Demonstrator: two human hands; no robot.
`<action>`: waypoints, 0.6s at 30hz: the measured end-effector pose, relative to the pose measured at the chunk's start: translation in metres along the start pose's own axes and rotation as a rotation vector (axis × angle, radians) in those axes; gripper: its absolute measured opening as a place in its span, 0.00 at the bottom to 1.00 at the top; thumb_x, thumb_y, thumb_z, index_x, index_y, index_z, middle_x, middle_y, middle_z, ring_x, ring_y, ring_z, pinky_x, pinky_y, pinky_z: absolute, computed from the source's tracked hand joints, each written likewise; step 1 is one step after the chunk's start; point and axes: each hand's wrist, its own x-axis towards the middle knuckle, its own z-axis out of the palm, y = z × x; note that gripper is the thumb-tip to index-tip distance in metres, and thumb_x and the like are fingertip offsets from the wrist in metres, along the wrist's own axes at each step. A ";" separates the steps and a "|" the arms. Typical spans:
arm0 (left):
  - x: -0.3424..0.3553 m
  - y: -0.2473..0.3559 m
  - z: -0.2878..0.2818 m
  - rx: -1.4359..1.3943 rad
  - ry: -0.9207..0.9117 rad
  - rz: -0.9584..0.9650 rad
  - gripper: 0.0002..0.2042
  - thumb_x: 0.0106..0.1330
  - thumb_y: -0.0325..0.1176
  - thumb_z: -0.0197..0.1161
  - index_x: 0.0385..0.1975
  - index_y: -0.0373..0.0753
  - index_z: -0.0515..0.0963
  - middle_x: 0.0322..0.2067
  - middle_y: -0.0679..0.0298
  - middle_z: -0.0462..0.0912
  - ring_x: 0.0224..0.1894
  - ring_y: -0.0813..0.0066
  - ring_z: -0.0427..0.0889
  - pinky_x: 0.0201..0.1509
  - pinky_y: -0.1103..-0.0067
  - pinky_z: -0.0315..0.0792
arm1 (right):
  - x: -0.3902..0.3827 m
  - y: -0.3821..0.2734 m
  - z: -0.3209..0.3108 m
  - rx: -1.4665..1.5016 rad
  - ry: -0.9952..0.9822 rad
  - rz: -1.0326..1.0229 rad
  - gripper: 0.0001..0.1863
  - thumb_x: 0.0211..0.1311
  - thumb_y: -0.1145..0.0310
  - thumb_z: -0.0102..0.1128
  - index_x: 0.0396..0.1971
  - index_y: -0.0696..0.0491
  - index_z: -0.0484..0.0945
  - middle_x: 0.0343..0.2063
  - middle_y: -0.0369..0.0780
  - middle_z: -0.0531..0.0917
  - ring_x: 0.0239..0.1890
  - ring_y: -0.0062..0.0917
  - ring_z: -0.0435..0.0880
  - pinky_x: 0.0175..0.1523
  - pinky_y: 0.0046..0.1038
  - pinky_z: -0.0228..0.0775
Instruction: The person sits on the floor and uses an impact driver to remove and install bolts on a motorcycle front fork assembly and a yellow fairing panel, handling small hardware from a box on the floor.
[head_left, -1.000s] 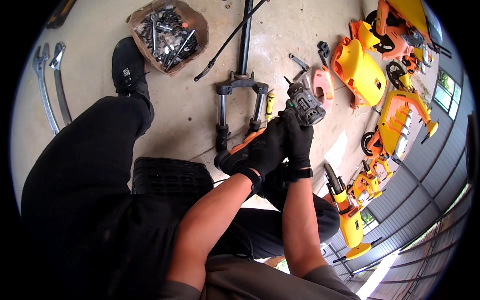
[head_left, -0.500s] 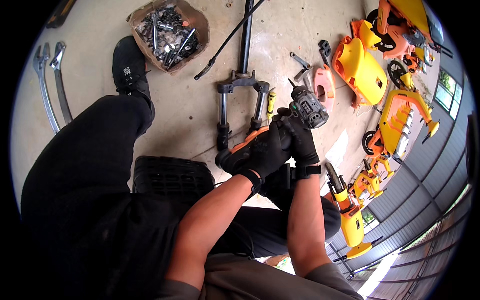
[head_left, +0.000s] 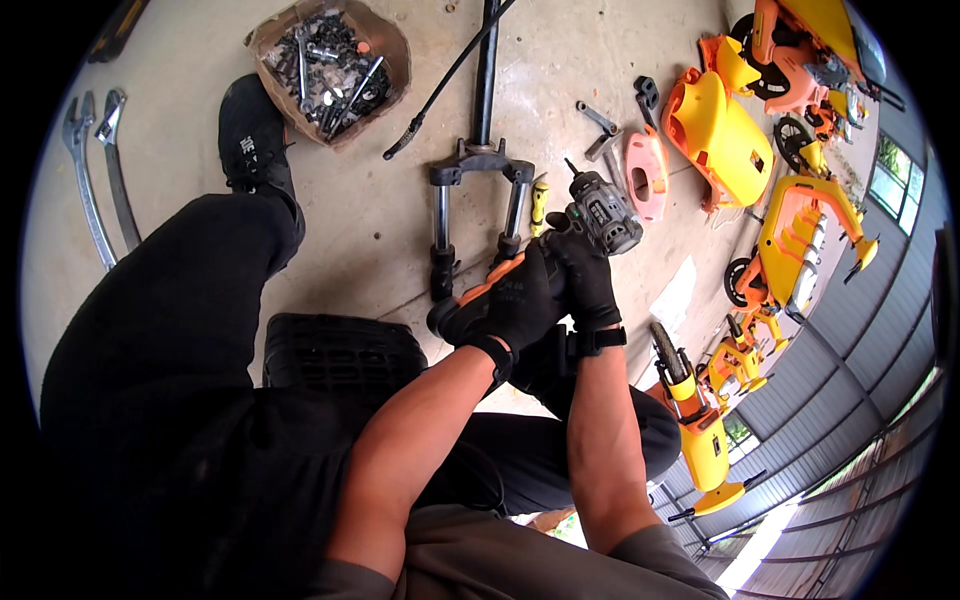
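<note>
A grey and black cordless drill (head_left: 603,212) is in my gloved right hand (head_left: 588,280), its bit pointing up and left above the floor. Close against that hand is my gloved left hand (head_left: 522,298), its fingers curled near the drill's lower end; what they hold is hidden. Just ahead lies a black front fork (head_left: 482,168) with bright tubes, its long stem running to the top edge. A yellow-handled screwdriver (head_left: 540,205) rests between the fork's right leg and the drill. Under my left hand shows my orange-soled shoe (head_left: 490,278).
An open cardboard box (head_left: 395,85) of loose hardware and tools stands at the upper left. Two large adjustable wrenches (head_left: 118,165) lie far left. A black crate (head_left: 345,350) sits nearby. On the right are a pink-orange part (head_left: 647,175), a yellow shell (head_left: 725,140) and several yellow vehicles.
Both hands and the drill have shifted slightly left and down in the view. The fork and box appear slightly further left too. My hold on the drill looks the same.
</note>
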 end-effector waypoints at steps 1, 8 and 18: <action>0.001 0.000 -0.001 -0.010 -0.012 -0.010 0.40 0.50 0.41 0.72 0.59 0.28 0.59 0.43 0.43 0.79 0.46 0.46 0.79 0.47 0.61 0.74 | 0.000 -0.001 0.002 0.003 -0.004 -0.011 0.19 0.57 0.75 0.64 0.50 0.59 0.77 0.39 0.37 0.82 0.39 0.20 0.80 0.45 0.23 0.74; 0.004 0.001 -0.004 -0.068 -0.025 -0.036 0.39 0.50 0.42 0.73 0.58 0.30 0.60 0.41 0.45 0.80 0.45 0.46 0.80 0.47 0.60 0.73 | 0.001 0.002 0.000 0.024 -0.005 0.027 0.20 0.57 0.74 0.64 0.50 0.59 0.76 0.40 0.37 0.82 0.40 0.21 0.81 0.46 0.24 0.74; 0.002 -0.031 -0.004 -0.040 -0.131 -0.139 0.38 0.54 0.45 0.70 0.59 0.30 0.58 0.46 0.42 0.79 0.48 0.46 0.80 0.50 0.62 0.74 | 0.020 0.055 -0.004 -0.066 -0.111 -0.024 0.15 0.58 0.72 0.63 0.45 0.60 0.79 0.37 0.37 0.83 0.39 0.21 0.81 0.44 0.25 0.74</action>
